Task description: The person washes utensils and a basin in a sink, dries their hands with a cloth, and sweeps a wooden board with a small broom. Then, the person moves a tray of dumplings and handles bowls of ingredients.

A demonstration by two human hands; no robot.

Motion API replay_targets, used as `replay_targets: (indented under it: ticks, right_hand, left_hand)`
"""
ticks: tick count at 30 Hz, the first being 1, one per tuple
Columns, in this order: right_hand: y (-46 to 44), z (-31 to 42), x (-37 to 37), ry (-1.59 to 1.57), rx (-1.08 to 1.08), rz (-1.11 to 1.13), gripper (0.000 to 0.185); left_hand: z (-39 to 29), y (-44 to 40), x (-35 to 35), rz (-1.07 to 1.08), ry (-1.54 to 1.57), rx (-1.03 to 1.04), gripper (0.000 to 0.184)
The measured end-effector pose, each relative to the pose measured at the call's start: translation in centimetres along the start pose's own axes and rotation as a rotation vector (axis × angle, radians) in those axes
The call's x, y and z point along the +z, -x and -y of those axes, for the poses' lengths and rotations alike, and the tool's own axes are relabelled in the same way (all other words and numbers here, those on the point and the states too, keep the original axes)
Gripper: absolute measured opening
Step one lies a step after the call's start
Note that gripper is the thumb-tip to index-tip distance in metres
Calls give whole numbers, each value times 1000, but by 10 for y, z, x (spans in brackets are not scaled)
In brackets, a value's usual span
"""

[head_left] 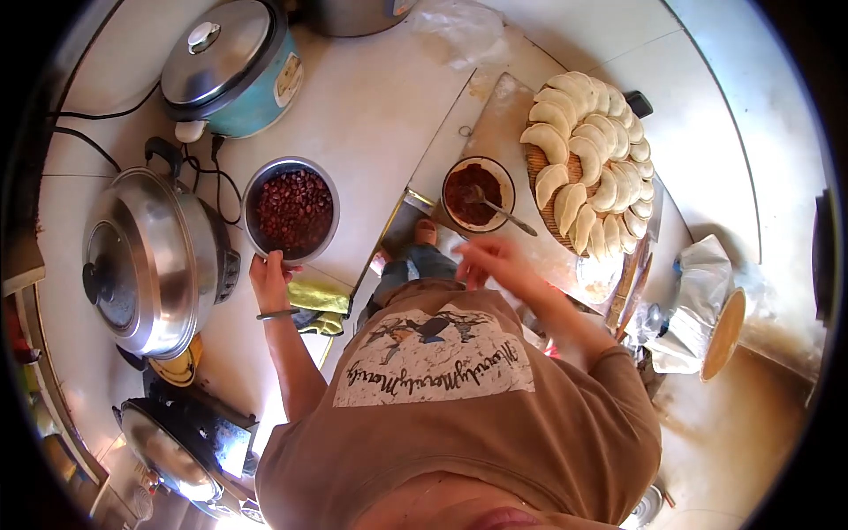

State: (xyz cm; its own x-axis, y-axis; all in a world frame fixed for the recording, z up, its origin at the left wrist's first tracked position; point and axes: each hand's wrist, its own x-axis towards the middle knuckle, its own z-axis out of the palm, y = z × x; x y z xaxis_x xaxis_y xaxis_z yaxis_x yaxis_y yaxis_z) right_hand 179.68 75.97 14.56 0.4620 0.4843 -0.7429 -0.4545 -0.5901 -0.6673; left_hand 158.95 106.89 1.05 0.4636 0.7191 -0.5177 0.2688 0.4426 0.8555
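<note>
My left hand [270,279] is closed on the near rim of a round metal bowl [328,240], thumb at the edge. Dark red beans [292,210] fill much of that bowl, which is at the counter's left side. My right hand [496,264] hovers before my torso, slightly smeared, with fingers loosely apart and nothing visible in them. Just beyond it stands an enamel bowl [451,212] containing a dark reddish-brown paste [465,188]. A metal spoon [512,219] rests in the paste, its handle over the rim towards my right hand, apparently not touching it.
Several crescent dumplings [586,147] lie on a round woven tray [538,168] at the right. A teal rice cooker [258,99] and a large lidded steel pot [155,256] stand left, with black cords between. A yellow-green cloth [318,298] is below the bean bowl.
</note>
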Motion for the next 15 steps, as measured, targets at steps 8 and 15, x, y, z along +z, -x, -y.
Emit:
replay_targets:
  ticks: [8, 15]
  right_hand:
    - [-212, 193, -131, 979, -550, -840, 66]
    - [-373, 188, -183, 996, -12, -1159, 84]
  left_hand:
    - [17, 31, 2, -43, 30, -39, 16]
    - [6, 71, 4, -197, 107, -77, 22]
